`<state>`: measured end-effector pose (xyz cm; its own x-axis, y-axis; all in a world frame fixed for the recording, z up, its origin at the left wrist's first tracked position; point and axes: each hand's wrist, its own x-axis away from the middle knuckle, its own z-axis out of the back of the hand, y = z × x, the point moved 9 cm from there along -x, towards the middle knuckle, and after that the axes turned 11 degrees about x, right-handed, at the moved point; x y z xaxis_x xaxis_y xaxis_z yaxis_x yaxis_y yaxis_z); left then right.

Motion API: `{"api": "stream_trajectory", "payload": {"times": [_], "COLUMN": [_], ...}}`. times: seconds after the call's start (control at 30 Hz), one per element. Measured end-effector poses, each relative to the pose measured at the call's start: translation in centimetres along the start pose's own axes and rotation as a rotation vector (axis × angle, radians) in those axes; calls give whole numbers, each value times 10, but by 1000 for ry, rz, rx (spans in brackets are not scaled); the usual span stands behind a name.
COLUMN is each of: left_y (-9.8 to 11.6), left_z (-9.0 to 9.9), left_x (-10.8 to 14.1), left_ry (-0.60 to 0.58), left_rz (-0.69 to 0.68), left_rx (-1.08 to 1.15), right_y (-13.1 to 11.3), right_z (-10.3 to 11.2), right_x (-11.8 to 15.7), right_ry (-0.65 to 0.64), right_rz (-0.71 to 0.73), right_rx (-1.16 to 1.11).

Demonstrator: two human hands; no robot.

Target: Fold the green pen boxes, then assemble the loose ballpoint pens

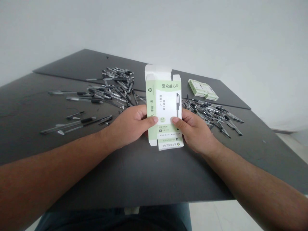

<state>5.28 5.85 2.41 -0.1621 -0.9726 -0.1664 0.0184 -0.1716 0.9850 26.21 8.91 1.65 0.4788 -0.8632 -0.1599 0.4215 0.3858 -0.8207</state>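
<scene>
A flat, unfolded pen carton (165, 106) of pale green and white card stands upright between the hands, its flaps spread out, so it holds no pens. The left hand (127, 126) pinches its left edge and the right hand (196, 131) its right edge, each thumb lying on the printed face with the fingers behind the card. Beyond the carton, what look like two green-and-white boxes (203, 89) lie together on the tabletop (144, 173); they appear closed, and their contents cannot be seen. Black-capped ballpoint pens lie loose in two heaps, too many to count: the left heap (115, 91) sits beyond the left hand, the right heap (211, 112) just beyond the right hand. About four more pens (77, 124) lie apart, toward the left.
</scene>
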Motion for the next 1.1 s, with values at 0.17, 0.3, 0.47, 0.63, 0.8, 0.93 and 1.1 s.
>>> {"api": "stream_trajectory", "payload": {"times": [0.17,0.3,0.47,0.63,0.8,0.93,1.1], "left_y": [-3,-6,-11,-15,-16,-7,-4], "left_z": [5,13,18,14,-8,-17,-21], "left_x": [-1,-3,-3,-4,2,5,4], "left_ry": [50,147,245,176,-65,-190,-232], "left_rz": [-4,-27,-2,21,117,100,85], "left_rx": [99,264,413,390,258,185,155], "right_y": [-7,-10,-14,-15,-5,8,6], "right_z": [-11,-23,-29,-28,-15,-11,-6], "right_x": [5,10,12,9,1,0,1], "right_ry": [-151,-300,-367,-324,-110,-23,27], "right_rz": [-63,-91,-74,-72,-53,-104,-114], "right_rx": [-105,-146,-166,-217,-302,-388,-397]}}
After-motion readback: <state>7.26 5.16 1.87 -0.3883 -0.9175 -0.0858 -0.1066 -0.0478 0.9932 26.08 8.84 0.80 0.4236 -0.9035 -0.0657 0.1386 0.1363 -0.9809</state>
